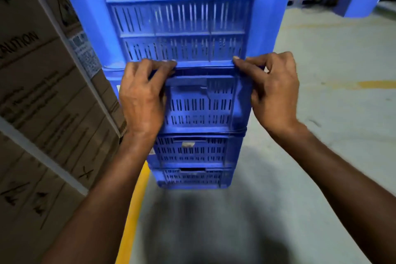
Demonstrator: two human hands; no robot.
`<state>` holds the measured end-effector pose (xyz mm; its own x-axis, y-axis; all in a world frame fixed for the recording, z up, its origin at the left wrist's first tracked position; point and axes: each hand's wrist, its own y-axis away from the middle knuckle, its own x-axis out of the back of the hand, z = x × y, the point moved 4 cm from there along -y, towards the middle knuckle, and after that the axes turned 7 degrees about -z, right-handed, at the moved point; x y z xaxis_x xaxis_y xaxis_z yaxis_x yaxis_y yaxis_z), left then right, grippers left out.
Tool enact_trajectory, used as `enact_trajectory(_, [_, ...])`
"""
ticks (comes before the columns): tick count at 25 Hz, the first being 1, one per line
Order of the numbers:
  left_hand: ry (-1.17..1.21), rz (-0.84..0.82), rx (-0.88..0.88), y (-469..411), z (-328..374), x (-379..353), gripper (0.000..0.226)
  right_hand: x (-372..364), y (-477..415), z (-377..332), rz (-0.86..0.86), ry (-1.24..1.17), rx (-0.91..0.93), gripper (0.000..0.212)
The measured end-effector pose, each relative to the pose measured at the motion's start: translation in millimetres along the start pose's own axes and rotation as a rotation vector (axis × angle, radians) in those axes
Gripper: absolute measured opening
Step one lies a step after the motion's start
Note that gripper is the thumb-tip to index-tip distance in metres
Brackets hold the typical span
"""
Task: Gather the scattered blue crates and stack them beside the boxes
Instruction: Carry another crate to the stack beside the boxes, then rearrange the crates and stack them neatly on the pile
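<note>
Where grey floor (321, 53) meets yellow line (135, 210), cardboard boxes (42, 92), crate stack (192, 113)

Both bare forearms reaching forward and up from the lower corners, converging toward the middle, wrists roughly level. Left hand (142, 94) back-up, fingers curled inward to the right with fingertips (171, 62) hooked over an edge, thumb tucked beneath. Right hand (271, 90) mirrored, knuckles bent, index fingertip pointing left and pressed at the same height, remaining fingers folded around the side, thumb hidden; the two hands well apart, both closed in a grip.
</note>
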<state>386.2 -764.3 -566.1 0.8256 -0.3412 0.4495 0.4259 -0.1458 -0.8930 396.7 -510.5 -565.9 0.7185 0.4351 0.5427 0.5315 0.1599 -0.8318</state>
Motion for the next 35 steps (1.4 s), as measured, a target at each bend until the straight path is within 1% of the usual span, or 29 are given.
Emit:
enact_trajectory(2, [-0.004, 0.061, 0.021, 2, 0, 0, 0.022, 5, 0, 0, -0.015, 0.016, 0.038, 0.048])
enact_trajectory(4, [0.005, 0.046, 0.022, 0, 3, 1, 0.021, 6, -1, 1, -0.051, 0.021, 0.018, 0.043])
enact_trajectory(6, [-0.004, 0.012, 0.011, -3, 2, 4, 0.019, 4, -1, 2, -0.087, -0.033, -0.074, 0.034])
enact_trajectory(7, [-0.002, -0.008, -0.001, -6, 2, 7, 0.017, 6, -2, 2, -0.089, -0.052, -0.110, 0.033])
enact_trajectory(8, [0.004, -0.025, -0.016, -8, 1, 8, 0.015, 7, -3, 0, -0.078, -0.030, -0.100, 0.037])
enact_trajectory(10, [0.004, -0.031, -0.037, -9, 2, 9, 0.014, 8, -3, -5, -0.058, 0.055, 0.006, 0.040])
enact_trajectory(11, [-0.005, -0.029, -0.030, -7, 3, 9, 0.015, 7, 0, -6, -0.053, 0.053, 0.020, 0.040])
enact_trajectory(13, [-0.020, -0.036, -0.013, 0, 5, 8, 0.023, 7, 4, -4, -0.057, 0.001, -0.094, 0.038])
enact_trajectory(15, [0.003, -0.101, -0.004, 3, 5, 10, 0.037, 11, 5, -9, -0.082, -0.044, -0.161, 0.033])
enact_trajectory(16, [0.015, -0.153, -0.005, 5, 5, 11, 0.046, 12, 4, -14, -0.112, 0.012, -0.129, 0.044])
enact_trajectory(17, [0.022, -0.196, -0.015, 7, 6, 13, 0.053, 13, 4, -18, -0.143, 0.077, -0.085, 0.061])
enact_trajectory(18, [0.022, -0.222, -0.031, 8, 7, 15, 0.055, 15, 5, -19, -0.158, 0.119, -0.062, 0.070])
enact_trajectory(19, [0.023, -0.230, -0.045, 10, 7, 20, 0.055, 18, 8, -20, -0.152, 0.140, -0.057, 0.071])
enact_trajectory(20, [0.031, -0.229, -0.053, 13, 8, 23, 0.053, 20, 13, -21, -0.139, 0.143, -0.046, 0.068])
enact_trajectory(22, [0.067, -0.221, -0.040, 26, 8, 23, 0.045, 15, 31, -24, -0.115, 0.148, -0.018, 0.052])
enact_trajectory(24, [0.091, -0.266, -0.003, 47, 6, 13, 0.031, -3, 47, -23, -0.182, 0.136, -0.005, 0.034])
enact_trajectory(26, [0.102, -0.385, 0.034, 77, 0, -10, 0.020, -23, 57, -18, -0.264, 0.136, -0.047, 0.022])
enact_trajectory(28, [0.140, -0.532, 0.067, 112, -9, -34, 0.021, -42, 72, -13, -0.330, 0.136, -0.085, 0.017])
enact_trajectory(29, [0.160, -0.576, 0.086, 128, -11, -42, 0.023, -50, 83, -11, -0.359, 0.128, -0.092, 0.015])
enact_trajectory(30, [0.172, -0.580, 0.109, 140, -13, -46, 0.025, -58, 94, -9, -0.383, 0.120, -0.079, 0.016])
enact_trajectory(31, [0.172, -0.554, 0.135, 149, -15, -49, 0.027, -64, 105, -8, -0.392, 0.128, -0.050, 0.022])
enact_trajectory(32, [0.158, -0.520, 0.168, 153, -15, -49, 0.027, -68, 116, -8, -0.396, 0.139, -0.029, 0.034])
enact_trajectory(33, [0.135, -0.494, 0.199, 152, -14, -48, 0.024, -71, 124, -7, -0.402, 0.144, -0.030, 0.045])
enact_trajectory(34, [0.100, -0.483, 0.226, 150, -10, -49, 0.020, -72, 128, -5, -0.403, 0.140, -0.045, 0.051])
enact_trajectory(35, [0.046, -0.480, 0.248, 147, -7, -51, 0.015, -73, 128, -3, -0.397, 0.140, -0.051, 0.052])
